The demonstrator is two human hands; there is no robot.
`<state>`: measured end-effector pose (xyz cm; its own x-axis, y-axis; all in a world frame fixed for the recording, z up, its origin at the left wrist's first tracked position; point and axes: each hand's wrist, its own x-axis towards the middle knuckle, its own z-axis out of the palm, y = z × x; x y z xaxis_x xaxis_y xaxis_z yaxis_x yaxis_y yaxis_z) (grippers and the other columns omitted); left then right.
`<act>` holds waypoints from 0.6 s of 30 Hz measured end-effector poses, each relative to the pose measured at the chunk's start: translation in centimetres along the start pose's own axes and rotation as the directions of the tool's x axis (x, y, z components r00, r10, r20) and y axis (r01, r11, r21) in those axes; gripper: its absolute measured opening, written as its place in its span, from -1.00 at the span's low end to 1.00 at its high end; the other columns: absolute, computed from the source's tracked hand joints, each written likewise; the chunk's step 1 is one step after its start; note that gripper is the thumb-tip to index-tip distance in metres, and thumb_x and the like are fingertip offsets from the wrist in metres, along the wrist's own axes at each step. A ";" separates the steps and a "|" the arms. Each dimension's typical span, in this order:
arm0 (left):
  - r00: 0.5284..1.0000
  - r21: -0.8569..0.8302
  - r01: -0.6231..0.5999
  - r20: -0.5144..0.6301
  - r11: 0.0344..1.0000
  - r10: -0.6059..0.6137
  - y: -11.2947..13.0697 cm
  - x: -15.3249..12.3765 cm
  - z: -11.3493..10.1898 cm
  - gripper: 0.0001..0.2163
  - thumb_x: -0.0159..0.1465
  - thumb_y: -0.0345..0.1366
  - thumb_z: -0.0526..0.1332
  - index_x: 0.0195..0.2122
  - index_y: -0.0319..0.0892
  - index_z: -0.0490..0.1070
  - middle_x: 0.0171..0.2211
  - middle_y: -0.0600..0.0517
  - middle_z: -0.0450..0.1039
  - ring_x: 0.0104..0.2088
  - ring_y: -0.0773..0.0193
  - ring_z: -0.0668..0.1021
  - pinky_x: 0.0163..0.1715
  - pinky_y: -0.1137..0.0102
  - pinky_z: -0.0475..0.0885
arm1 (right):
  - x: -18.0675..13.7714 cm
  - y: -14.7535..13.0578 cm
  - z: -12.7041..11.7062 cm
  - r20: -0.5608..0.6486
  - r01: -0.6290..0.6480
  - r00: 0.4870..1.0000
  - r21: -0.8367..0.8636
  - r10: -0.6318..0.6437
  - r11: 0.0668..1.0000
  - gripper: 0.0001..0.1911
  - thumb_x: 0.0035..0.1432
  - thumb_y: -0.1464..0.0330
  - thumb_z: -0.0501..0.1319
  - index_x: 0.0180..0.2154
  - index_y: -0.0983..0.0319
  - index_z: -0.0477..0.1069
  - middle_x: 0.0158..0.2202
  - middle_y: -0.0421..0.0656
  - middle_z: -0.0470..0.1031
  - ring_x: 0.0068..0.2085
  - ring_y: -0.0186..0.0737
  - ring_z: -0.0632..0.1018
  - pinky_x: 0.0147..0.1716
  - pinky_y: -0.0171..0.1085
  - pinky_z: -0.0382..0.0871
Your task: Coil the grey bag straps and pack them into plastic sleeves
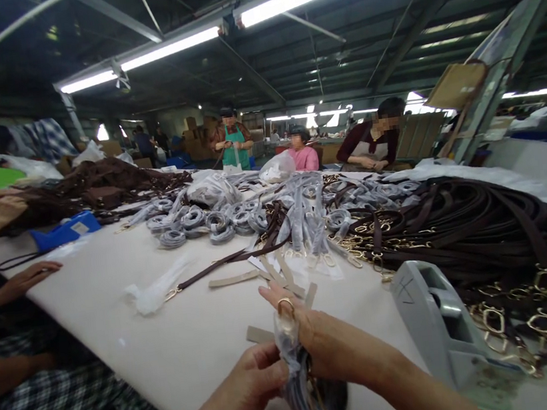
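Both my hands meet low in the middle over the white table (pixel 170 339). My right hand (pixel 315 334) is closed around a coiled dark strap wrapped in clear plastic (pixel 308 389), with a gold ring clasp (pixel 286 307) sticking up at its fingertips. My left hand (pixel 251 383) pinches the plastic wrap on the bundle's left side. A grey tape dispenser (pixel 440 324) stands just right of my right wrist.
Dark brown straps with gold buckles (pixel 483 231) are heaped at the right. Several wrapped coils (pixel 215 219) lie mid-table, with loose beige strips (pixel 272 272) nearer. Other people's arms (pixel 16 279) rest on the left edge; more people work at the far end.
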<state>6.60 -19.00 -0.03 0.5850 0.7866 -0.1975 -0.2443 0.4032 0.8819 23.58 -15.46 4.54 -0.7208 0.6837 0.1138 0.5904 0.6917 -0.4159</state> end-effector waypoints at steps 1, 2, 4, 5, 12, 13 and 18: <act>0.999 -0.008 0.005 -0.034 1.000 -0.005 -0.1 -0.3 -0.1 -0.63 0.14 -0.19 0.35 -0.07 -0.27 0.51 -0.19 -0.14 0.56 -0.17 0.16 0.55 -0.15 0.35 0.35 | 0.5 -0.1 0.3 0.003 -0.001 1.000 -0.015 0.001 1.000 -0.12 0.02 0.56 0.21 0.34 0.38 -0.09 0.39 0.14 -0.07 0.39 0.08 -0.10 0.29 -0.07 0.17; 0.998 -0.024 0.004 -0.067 1.000 -0.006 -0.2 -0.5 -0.2 -0.62 0.14 -0.17 0.35 -0.06 -0.26 0.51 -0.17 -0.14 0.56 -0.17 0.15 0.55 -0.14 0.34 0.36 | 1.0 -0.2 0.6 0.004 -0.008 1.000 -0.037 0.008 0.999 -0.10 0.01 0.59 0.19 0.35 0.35 -0.12 0.40 0.15 -0.10 0.39 0.09 -0.10 0.27 -0.07 0.21; 0.993 -0.067 -0.013 -0.117 0.998 0.005 -0.3 -0.8 -0.4 -0.61 0.15 -0.14 0.34 -0.04 -0.23 0.49 -0.15 -0.13 0.55 -0.17 0.15 0.55 -0.13 0.31 0.38 | 1.7 -0.2 1.3 -0.004 -0.027 1.000 -0.076 0.027 0.997 -0.04 0.00 0.65 0.14 0.37 0.28 -0.23 0.39 0.18 -0.06 0.37 0.09 0.05 0.19 -0.10 0.31; 0.992 -0.086 -0.022 -0.128 0.996 0.011 -0.4 -0.9 -0.6 -0.61 0.16 -0.13 0.33 -0.04 -0.21 0.48 -0.15 -0.12 0.55 -0.18 0.16 0.55 -0.12 0.30 0.39 | 2.0 -0.2 1.6 -0.001 -0.029 1.000 -0.086 0.029 0.996 -0.02 0.00 0.66 0.12 0.37 0.24 -0.28 0.35 0.18 0.04 0.33 0.06 0.18 0.14 -0.13 0.36; 0.990 -0.094 0.008 -0.140 0.996 -0.021 -0.1 -0.6 -1.9 -0.63 0.12 -0.06 0.36 -0.18 -0.23 0.46 -0.32 -0.03 0.52 -0.34 0.29 0.51 -0.20 0.36 0.40 | 2.8 -0.6 2.7 0.023 -0.136 0.990 -0.092 0.138 0.986 -0.08 -0.04 0.59 0.15 0.34 0.26 -0.12 -0.12 0.01 0.55 -0.16 0.00 0.60 -0.24 -0.21 0.47; 0.983 -0.106 -0.010 -0.184 0.994 -0.010 -0.3 -0.3 -2.0 -0.63 0.10 -0.04 0.36 -0.24 -0.22 0.44 -0.37 0.02 0.50 -0.38 0.33 0.48 -0.25 0.40 0.39 | 2.9 -0.6 2.8 0.003 -0.187 0.982 -0.095 0.188 0.978 -0.12 -0.03 0.60 0.13 0.33 0.29 -0.06 -0.16 0.02 0.56 -0.17 0.01 0.60 -0.24 -0.20 0.46; 0.906 -0.171 -0.219 -0.400 0.961 0.136 -2.0 1.5 -1.2 -0.60 0.14 0.10 0.27 -0.29 -0.18 0.38 -0.35 0.06 0.47 -0.33 0.31 0.47 -0.30 0.42 0.35 | 3.3 0.3 3.3 -0.099 -0.407 0.909 0.008 0.405 0.914 -0.21 -0.12 0.70 0.06 0.23 0.41 0.07 -0.22 0.09 0.58 -0.14 0.02 0.58 -0.23 -0.20 0.39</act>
<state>7.01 -18.05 -2.60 0.1872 0.9549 -0.2306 -0.4948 0.2945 0.8175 20.18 -13.76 1.82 -0.3800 0.9247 0.0241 0.8295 0.3521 -0.4335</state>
